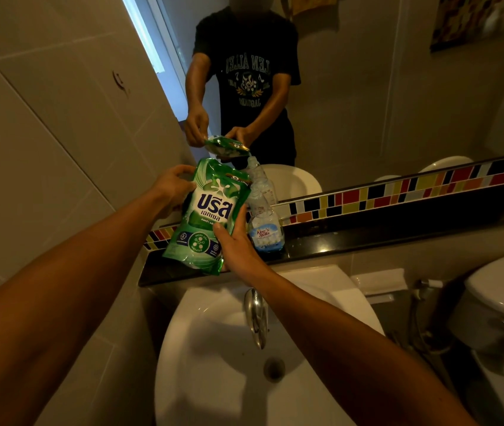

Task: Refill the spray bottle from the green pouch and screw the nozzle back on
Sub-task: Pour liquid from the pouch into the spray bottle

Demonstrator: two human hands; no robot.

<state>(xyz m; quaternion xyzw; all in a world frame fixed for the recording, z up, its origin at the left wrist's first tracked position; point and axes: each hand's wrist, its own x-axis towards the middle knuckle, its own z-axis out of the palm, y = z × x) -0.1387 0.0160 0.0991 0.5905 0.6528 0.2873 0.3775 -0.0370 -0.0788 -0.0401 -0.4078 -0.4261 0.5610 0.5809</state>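
The green pouch [206, 216] is lifted above the black shelf [352, 238] and tilted to the right, its top corner close to the spray bottle's mouth. My left hand [172, 187] grips its upper left edge. My right hand [236, 245] holds its lower right side. The clear spray bottle [264, 221] with a blue and white label stands upright on the shelf just right of the pouch, its neck without a nozzle. No nozzle is in sight. The pouch hides the bottle's left side.
A white sink [223, 364] with a chrome tap [255, 315] lies below the shelf. Above the shelf are a coloured tile strip and a mirror [367, 103] that reflects me. A toilet [502, 302] and a hose stand at the right. A tiled wall closes the left.
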